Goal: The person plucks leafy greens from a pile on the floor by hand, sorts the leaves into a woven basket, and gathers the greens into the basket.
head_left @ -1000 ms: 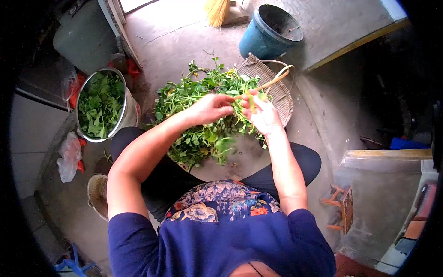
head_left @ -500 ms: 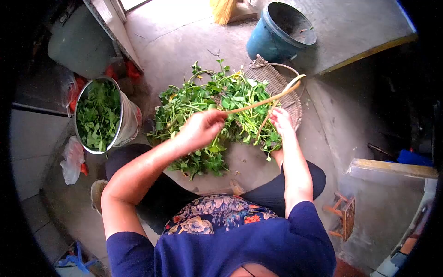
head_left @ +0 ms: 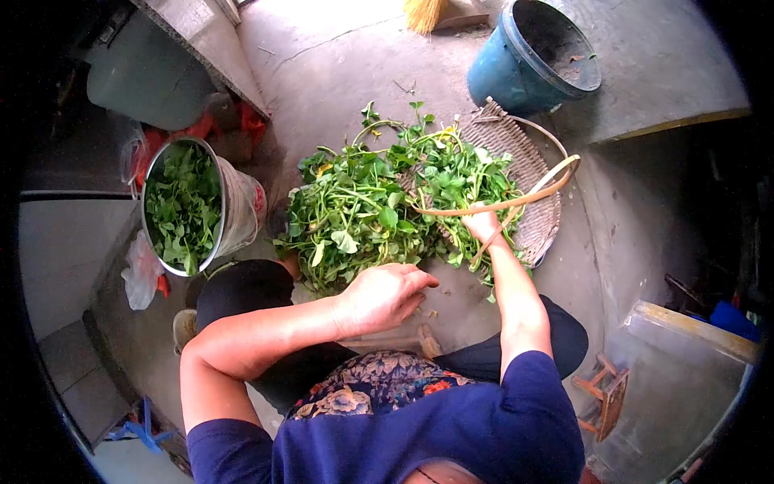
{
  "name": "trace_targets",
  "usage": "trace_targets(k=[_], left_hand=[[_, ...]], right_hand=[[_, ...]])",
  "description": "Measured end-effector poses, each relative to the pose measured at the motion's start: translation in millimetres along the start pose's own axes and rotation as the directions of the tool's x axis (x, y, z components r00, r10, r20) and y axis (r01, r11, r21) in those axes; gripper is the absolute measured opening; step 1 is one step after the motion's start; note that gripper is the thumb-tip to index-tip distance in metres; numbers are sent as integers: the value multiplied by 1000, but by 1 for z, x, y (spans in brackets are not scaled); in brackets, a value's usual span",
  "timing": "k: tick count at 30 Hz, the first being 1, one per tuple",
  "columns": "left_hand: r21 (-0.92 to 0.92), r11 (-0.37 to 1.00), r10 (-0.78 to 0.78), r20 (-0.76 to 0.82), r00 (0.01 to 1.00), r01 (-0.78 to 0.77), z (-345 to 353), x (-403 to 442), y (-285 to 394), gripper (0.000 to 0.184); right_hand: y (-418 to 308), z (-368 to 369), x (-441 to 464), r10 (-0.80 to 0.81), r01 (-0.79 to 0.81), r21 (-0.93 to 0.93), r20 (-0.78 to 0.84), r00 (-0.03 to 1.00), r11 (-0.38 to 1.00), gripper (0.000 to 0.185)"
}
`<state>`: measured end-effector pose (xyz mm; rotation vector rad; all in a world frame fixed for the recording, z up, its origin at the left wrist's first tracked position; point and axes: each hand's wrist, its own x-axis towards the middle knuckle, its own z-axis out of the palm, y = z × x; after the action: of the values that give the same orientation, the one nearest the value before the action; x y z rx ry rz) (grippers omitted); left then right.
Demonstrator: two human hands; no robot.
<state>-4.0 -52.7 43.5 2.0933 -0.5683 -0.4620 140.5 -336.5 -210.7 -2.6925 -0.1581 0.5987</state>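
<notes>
A heap of leafy green vines (head_left: 347, 218) lies on the floor before me and runs into a woven basket (head_left: 536, 181). The basket's hooped handle (head_left: 528, 199) arches over the greens. My right hand (head_left: 482, 224) reaches under the handle into the stems. Leaves and the handle hide its fingertips, so whether it grips anything does not show. My left hand (head_left: 385, 298) hovers over the floor at the near edge of the heap, apart from the handle. Its fingers are partly bent, with a gap between them and nothing visible inside.
At the left stands a pale bucket (head_left: 242, 202) filled with leaves, a plastic bag (head_left: 141, 274) beside it. A blue bucket (head_left: 504, 68) is beyond the basket, near a broom (head_left: 423, 14). A small wooden stool (head_left: 606, 397) sits at the right.
My left hand has drawn back toward me from near the handle's end. My right hand has moved down into the greens. The view has shifted a little, moving the scene rightward.
</notes>
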Motion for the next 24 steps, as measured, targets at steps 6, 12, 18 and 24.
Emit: trace_targets(k=[6,12,18,24], left_hand=[[42,998,46,42,998,-48,7,-8,8,27],[144,982,109,71,991,-119,15,-21,9,28],[302,935,154,131,979,-188,22,-28,0,27],[406,892,146,156,977,-198,24,-31,-13,24]], right_hand=[[17,-56,-24,-12,53,525,-81,997,850,20],[6,-143,-81,222,53,737,-270,937,673,21],[65,-123,-110,270,-160,442,-199,942,883,24],[-1,-168,-154,184,187,907,-271,945,377,18]])
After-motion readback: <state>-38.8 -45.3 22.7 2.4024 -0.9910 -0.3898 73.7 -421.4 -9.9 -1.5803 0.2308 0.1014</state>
